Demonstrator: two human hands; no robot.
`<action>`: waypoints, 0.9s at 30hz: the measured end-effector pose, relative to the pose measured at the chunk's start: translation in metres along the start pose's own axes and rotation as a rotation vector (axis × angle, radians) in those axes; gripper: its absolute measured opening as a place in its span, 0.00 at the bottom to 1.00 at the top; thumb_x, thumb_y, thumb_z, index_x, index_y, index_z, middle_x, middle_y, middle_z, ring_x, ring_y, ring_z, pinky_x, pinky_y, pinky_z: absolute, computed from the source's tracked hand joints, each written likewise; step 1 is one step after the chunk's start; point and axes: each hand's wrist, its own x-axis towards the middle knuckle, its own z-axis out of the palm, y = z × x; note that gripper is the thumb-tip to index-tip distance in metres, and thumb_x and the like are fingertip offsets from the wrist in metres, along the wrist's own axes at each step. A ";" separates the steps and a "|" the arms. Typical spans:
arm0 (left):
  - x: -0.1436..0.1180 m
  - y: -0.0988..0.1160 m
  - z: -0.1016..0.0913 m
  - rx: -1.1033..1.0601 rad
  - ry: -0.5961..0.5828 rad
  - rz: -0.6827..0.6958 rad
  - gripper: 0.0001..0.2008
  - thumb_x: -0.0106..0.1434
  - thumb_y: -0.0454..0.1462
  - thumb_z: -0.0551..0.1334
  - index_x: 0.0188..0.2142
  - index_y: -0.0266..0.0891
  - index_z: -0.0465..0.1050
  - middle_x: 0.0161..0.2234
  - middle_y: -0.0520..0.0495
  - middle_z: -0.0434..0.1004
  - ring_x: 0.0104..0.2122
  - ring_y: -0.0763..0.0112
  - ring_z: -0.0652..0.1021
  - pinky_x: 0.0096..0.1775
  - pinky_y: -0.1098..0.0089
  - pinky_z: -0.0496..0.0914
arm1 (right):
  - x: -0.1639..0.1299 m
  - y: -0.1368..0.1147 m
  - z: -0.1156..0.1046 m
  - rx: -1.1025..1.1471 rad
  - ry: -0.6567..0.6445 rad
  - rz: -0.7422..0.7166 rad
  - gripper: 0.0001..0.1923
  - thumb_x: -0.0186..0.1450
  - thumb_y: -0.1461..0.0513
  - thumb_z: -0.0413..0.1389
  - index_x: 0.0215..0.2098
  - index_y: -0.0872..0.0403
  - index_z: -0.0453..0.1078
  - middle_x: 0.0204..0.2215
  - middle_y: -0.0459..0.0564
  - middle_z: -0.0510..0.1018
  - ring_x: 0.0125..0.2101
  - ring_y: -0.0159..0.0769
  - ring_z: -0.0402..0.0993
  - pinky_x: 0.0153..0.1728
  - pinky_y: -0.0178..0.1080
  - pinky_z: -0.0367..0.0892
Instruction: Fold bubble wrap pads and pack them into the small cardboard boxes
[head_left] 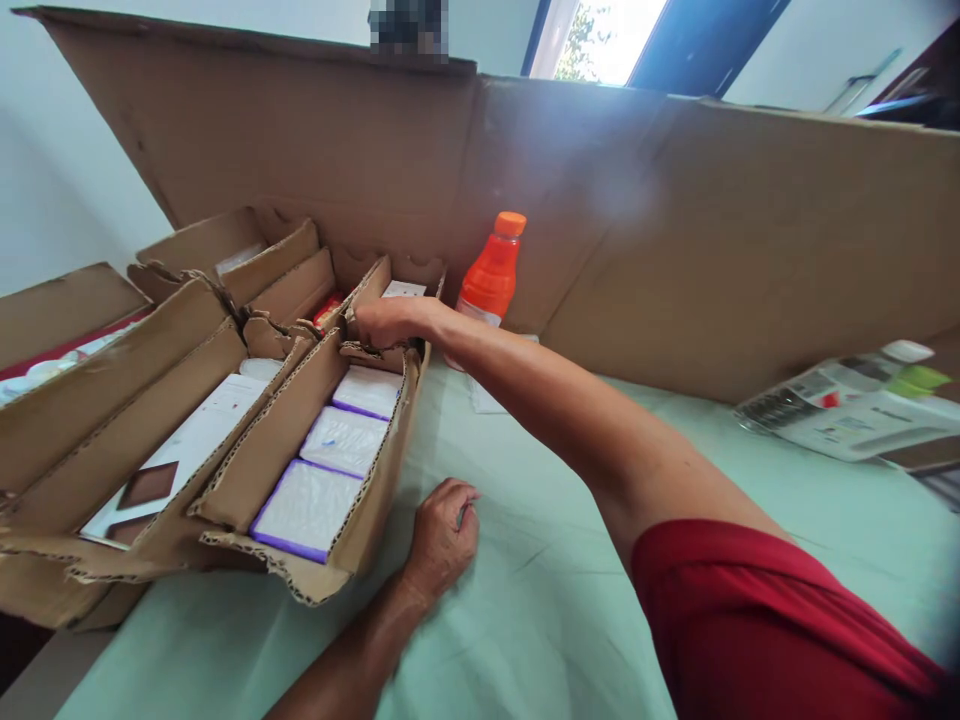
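Now the right hand (390,320) reaches out toward eleven o'clock, fingers curled over and gripping the torn cardboard divider (375,352) at the far end of a narrow cardboard tray (375,490); inside that tray three white packets with purple edges (341,440) lie in a row, one behind another; the left hand (442,535) rests at six o'clock on the pale green surface (540,600), loosely fisted and holding nothing visible, just beside the tray's near right corner; at nine o'clock a second cardboard tray (112,400) holds a flat white box (180,450); at twelve o'clock an orange bottle (491,275) stands upright against a tall cardboard wall (675,230); at three o'clock a white pack (855,405) lies well apart from both hands.
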 end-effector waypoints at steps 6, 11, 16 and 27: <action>-0.002 0.000 0.000 -0.027 -0.019 -0.007 0.14 0.58 0.26 0.54 0.39 0.38 0.75 0.36 0.46 0.78 0.37 0.68 0.77 0.41 0.69 0.71 | -0.104 0.019 -0.015 0.366 0.542 0.121 0.14 0.65 0.67 0.54 0.46 0.61 0.78 0.32 0.50 0.81 0.32 0.32 0.76 0.36 0.34 0.68; -0.001 0.002 0.001 -0.021 -0.021 -0.017 0.14 0.57 0.25 0.55 0.37 0.38 0.75 0.35 0.46 0.78 0.36 0.67 0.77 0.40 0.68 0.70 | -0.212 0.065 0.044 0.774 0.872 0.515 0.09 0.65 0.62 0.58 0.43 0.53 0.77 0.30 0.48 0.81 0.31 0.31 0.78 0.38 0.35 0.72; 0.002 0.002 0.002 0.009 -0.007 -0.010 0.13 0.56 0.26 0.55 0.35 0.39 0.75 0.34 0.46 0.78 0.36 0.67 0.77 0.40 0.69 0.70 | -0.235 0.105 0.100 0.806 0.813 0.820 0.11 0.69 0.63 0.51 0.39 0.55 0.76 0.21 0.47 0.76 0.25 0.33 0.78 0.32 0.36 0.72; 0.003 -0.001 0.006 0.008 -0.012 -0.029 0.14 0.55 0.24 0.56 0.36 0.39 0.74 0.34 0.47 0.78 0.36 0.68 0.77 0.39 0.70 0.70 | -0.025 -0.005 -0.030 0.211 0.568 0.052 0.15 0.67 0.63 0.55 0.50 0.53 0.77 0.44 0.48 0.83 0.43 0.36 0.77 0.43 0.35 0.65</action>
